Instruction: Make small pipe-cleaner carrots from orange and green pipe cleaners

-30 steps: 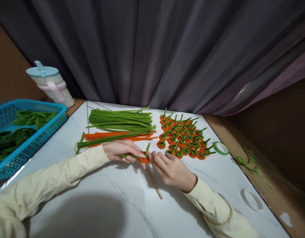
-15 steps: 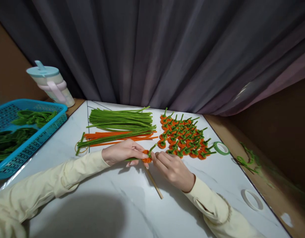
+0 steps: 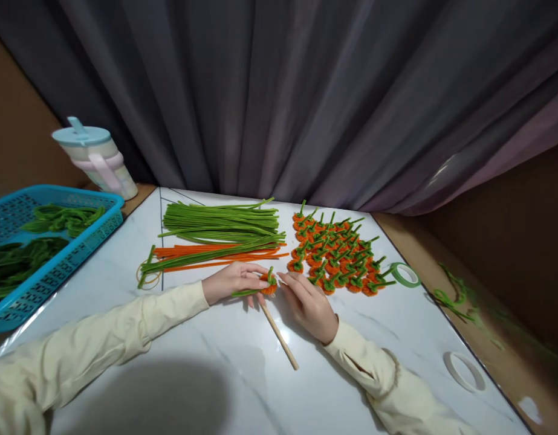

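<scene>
My left hand [image 3: 239, 282] is closed around a small orange pipe-cleaner pumpkin [image 3: 269, 289] with a green stem standing up from its top. A green strand [image 3: 245, 293] runs out under the same fingers. Just right of the pumpkin, my right hand [image 3: 308, 305] has its fingers bent together near the stem; whatever is in the fingertips is too small to make out. A wooden stick [image 3: 281, 339] slants down from beneath the left fingers, and I cannot tell whether they grip it. Rows of similar orange pumpkins [image 3: 337, 251] with green stems lie beyond my right hand.
Green pipe cleaners [image 3: 219, 219] and orange pipe cleaners [image 3: 192, 249] lie behind my left hand. A blue basket [image 3: 92, 232] with green pieces and a tumbler [image 3: 97, 158] stand at left. Green tape [image 3: 406, 275] and a white ring [image 3: 464, 371] lie at right.
My right hand has shifted slightly left and its fingertips now sit a little apart from the pumpkin. The pumpkin's stem points more upright. My left hand still holds the pumpkin.
</scene>
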The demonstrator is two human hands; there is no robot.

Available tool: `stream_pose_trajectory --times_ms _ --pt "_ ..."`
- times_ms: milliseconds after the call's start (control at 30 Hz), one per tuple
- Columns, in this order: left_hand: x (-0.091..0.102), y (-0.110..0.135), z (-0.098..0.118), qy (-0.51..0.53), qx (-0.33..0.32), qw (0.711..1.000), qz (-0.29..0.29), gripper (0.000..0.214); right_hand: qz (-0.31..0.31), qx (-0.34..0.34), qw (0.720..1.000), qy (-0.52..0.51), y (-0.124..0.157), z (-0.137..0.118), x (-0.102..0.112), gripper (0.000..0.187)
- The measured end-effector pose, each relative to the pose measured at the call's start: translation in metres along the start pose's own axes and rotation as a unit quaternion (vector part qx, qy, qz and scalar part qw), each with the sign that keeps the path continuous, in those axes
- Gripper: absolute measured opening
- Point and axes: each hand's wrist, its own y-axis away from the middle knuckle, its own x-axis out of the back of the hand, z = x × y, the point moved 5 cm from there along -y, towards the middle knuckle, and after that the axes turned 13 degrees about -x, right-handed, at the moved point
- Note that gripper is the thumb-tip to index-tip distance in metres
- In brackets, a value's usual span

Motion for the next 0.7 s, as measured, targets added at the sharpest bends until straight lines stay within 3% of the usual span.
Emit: stream_pose_trajectory --times_ms 100,267,533,700 --pt "0.001 0.001 -0.003 0.009 -0.016 1.000 0.010 0.040 0.024 0.002 1.000 -0.016 0.004 0.000 0.000 0.036" --pt "0.003 0.001 -0.006 0.024 -0.014 1.000 0.011 0.038 -0.028 0.056 0.997 0.052 0.005 -0.005 -0.005 0.045" --pt "0.007 0.003 -0.013 0.039 0.002 0.998 0.058 0.041 -0.089 -0.068 0.981 -0.158 -0.001 0.002 -0.010 0.042" --pt "0.009 0.003 -0.013 0.049 0.000 0.997 0.056 0.039 -0.118 -0.081 0.976 -0.163 -0.001 0.004 -0.013 0.044"
